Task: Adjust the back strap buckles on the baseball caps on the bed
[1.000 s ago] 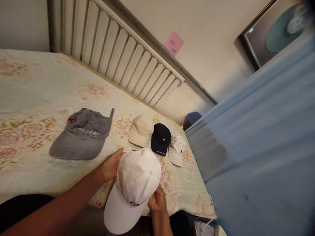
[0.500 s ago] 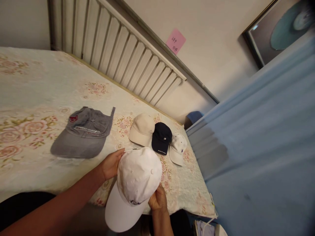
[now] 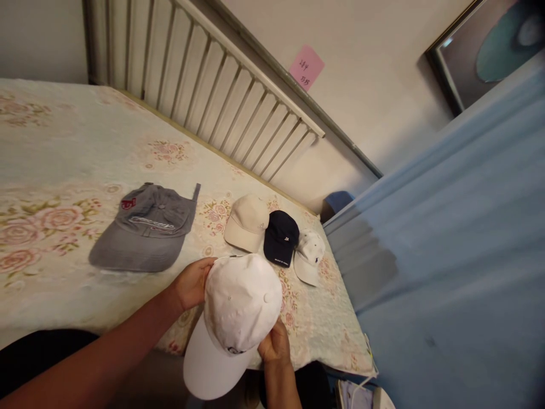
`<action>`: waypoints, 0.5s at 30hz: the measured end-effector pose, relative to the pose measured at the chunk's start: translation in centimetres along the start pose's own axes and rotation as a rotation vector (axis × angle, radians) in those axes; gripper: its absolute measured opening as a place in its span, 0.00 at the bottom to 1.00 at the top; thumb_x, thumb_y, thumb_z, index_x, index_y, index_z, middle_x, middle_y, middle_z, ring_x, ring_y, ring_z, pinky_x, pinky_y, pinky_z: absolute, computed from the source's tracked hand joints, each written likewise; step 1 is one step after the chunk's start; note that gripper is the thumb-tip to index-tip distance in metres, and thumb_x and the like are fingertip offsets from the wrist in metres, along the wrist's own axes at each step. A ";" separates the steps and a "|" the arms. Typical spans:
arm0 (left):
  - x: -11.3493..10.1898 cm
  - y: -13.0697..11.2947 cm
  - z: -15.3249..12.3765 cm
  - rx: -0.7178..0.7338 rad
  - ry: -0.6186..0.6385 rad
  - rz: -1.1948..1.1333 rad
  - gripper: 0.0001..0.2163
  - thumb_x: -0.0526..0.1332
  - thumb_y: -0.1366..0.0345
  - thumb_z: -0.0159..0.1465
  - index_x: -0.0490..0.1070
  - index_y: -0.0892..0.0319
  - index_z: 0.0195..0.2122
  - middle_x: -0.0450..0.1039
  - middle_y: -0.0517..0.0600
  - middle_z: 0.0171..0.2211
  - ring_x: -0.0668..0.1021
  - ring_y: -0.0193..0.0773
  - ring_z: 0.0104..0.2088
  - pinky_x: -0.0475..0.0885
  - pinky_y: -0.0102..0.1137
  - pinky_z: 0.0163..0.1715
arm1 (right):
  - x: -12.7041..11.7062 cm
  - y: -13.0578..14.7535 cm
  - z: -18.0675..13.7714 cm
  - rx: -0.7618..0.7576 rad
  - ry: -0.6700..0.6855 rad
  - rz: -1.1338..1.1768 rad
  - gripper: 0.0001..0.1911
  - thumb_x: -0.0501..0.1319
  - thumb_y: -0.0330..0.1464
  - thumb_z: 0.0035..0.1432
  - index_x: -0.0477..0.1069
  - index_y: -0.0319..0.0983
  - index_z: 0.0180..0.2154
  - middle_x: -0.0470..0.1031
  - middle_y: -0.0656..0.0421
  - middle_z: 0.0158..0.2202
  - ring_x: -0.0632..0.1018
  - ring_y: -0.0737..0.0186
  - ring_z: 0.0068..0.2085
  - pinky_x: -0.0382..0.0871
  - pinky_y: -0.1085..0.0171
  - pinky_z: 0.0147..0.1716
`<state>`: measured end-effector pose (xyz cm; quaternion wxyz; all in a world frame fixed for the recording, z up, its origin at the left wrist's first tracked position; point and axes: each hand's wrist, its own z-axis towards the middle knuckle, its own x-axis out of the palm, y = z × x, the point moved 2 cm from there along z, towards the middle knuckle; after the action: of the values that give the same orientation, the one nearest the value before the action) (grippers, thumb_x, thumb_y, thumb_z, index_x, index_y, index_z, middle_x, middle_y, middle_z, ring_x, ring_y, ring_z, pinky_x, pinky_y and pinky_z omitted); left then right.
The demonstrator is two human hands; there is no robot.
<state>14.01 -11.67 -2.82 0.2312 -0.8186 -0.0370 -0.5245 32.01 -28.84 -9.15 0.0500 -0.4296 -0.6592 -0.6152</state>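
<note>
A white baseball cap (image 3: pixel 236 318) hangs in front of me over the near edge of the bed, brim pointing down towards me. My left hand (image 3: pixel 192 282) grips its back edge on the left, fingers curled round the rim. On the lower right side my right hand (image 3: pixel 275 343) is closed on the crown's edge. On the floral bedspread (image 3: pixel 63 153) lie a grey cap (image 3: pixel 142 230), a beige cap (image 3: pixel 247 221), a navy cap (image 3: pixel 281 237) and a small white cap (image 3: pixel 309 255).
A slatted white headboard (image 3: pixel 221 96) runs along the far side of the bed. A pink sticky note (image 3: pixel 306 67) is on the wall and a framed picture (image 3: pixel 485 51) hangs at upper right. A blue curtain (image 3: pixel 460 255) fills the right side.
The white cap has stayed in both hands and barely shifted; the view has drifted slightly, with the other caps unmoved on the bed.
</note>
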 end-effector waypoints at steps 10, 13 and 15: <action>-0.4 0.2 0.1 -0.001 0.048 0.043 0.12 0.56 0.69 0.63 0.76 0.70 0.40 0.81 0.53 0.27 0.80 0.42 0.29 0.72 0.32 0.37 | 0.3 0.2 -0.1 0.015 0.001 -0.030 0.15 0.68 0.26 0.43 0.77 0.38 0.37 0.81 0.56 0.39 0.80 0.55 0.44 0.73 0.55 0.48; -0.6 0.2 0.3 -0.006 0.053 0.046 0.11 0.57 0.69 0.62 0.76 0.69 0.40 0.81 0.54 0.28 0.80 0.42 0.30 0.71 0.32 0.38 | 0.3 0.2 -0.1 0.016 0.008 -0.035 0.15 0.68 0.27 0.43 0.77 0.38 0.38 0.81 0.56 0.39 0.80 0.54 0.44 0.73 0.54 0.48; -0.7 0.2 0.3 -0.010 0.040 0.051 0.11 0.58 0.69 0.61 0.76 0.69 0.41 0.81 0.53 0.27 0.81 0.43 0.30 0.71 0.33 0.38 | 0.3 0.2 -0.1 0.012 0.006 -0.050 0.15 0.68 0.27 0.44 0.77 0.39 0.38 0.81 0.56 0.39 0.80 0.54 0.44 0.73 0.54 0.48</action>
<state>14.00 -11.62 -3.55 0.2413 -0.8097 -0.0089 -0.5349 31.96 -28.78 -8.81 0.0391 -0.4110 -0.6734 -0.6133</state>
